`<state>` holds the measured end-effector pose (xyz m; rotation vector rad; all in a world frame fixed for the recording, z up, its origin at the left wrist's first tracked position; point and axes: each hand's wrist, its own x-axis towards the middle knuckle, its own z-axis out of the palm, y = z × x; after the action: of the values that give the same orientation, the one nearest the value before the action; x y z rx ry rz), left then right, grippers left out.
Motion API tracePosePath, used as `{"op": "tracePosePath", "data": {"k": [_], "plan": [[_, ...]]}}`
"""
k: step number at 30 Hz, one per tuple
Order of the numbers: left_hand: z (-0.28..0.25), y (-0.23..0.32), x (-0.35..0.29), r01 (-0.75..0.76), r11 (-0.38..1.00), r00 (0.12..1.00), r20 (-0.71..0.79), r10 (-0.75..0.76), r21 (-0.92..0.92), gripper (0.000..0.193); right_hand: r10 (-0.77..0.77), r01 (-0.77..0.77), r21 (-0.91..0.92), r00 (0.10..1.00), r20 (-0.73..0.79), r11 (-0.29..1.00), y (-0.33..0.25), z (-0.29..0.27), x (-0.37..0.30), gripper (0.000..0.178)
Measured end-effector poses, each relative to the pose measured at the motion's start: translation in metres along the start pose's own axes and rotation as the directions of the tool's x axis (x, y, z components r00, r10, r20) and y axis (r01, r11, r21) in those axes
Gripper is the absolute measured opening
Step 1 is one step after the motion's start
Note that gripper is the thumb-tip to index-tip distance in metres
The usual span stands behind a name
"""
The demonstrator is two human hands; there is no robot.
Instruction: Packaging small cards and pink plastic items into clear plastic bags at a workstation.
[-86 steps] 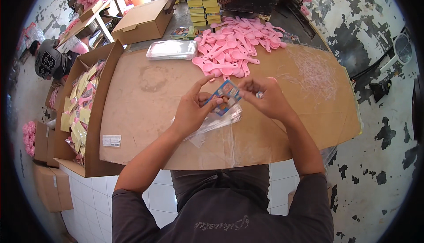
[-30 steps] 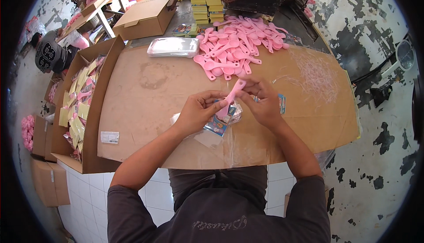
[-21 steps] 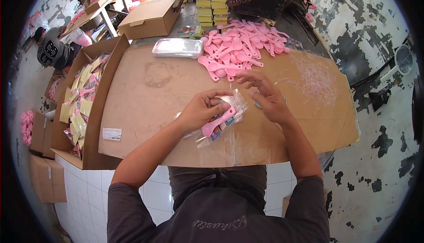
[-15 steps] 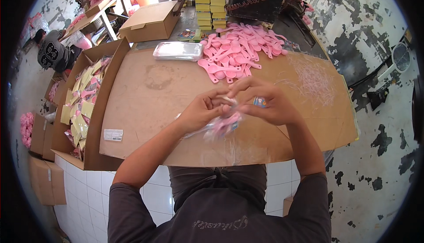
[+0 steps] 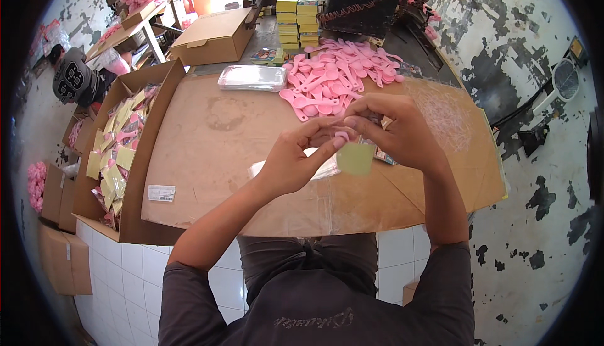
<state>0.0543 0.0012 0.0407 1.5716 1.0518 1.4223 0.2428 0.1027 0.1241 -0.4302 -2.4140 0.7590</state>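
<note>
Between my two hands, above the near middle of the cardboard, hangs a pale yellow card (image 5: 355,159), blurred by motion. A bit of pink plastic (image 5: 341,136), which looks like part of a measuring spoon, shows at the fingertips of my left hand (image 5: 294,157). That hand is closed in a pinch. My right hand (image 5: 399,132) is pinched too, its fingertips meeting the left ones above the card. Whether a clear bag encloses the card and spoon is hard to see. Clear plastic bags (image 5: 327,168) lie under my left hand, and printed cards (image 5: 384,156) sit partly behind my right.
Pink spoons (image 5: 333,75) are heaped beyond my hands, beside a stack of clear bags (image 5: 251,78). Stacked cards (image 5: 297,19) stand behind. At left, an open carton (image 5: 135,204) holds filled packets; a person (image 5: 78,78) crouches past it. Plastic strands (image 5: 447,119) lie at right.
Both hands have shifted slightly right. The blurred pink spoon and clear plastic that hung below them have turned, and the pale yellow card now shows there instead.
</note>
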Motion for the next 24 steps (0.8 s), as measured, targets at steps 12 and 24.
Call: {"op": "tracePosePath", "data": {"k": [12, 24], "plan": [[0.013, -0.002, 0.001, 0.038, 0.996, 0.984, -0.177, -0.023, 0.084, 0.027, -0.477, 0.353, -0.61, 0.878, -0.047, 0.71, -0.004, 0.017, -0.008, 0.016], [0.0, -0.004, 0.001, 0.121, 0.92, 0.987, -0.145, -0.07, 0.374, 0.023, 0.057, -0.051, 0.132, 0.998, -0.037, 0.99, 0.046, -0.026, -0.02, 0.002]]}}
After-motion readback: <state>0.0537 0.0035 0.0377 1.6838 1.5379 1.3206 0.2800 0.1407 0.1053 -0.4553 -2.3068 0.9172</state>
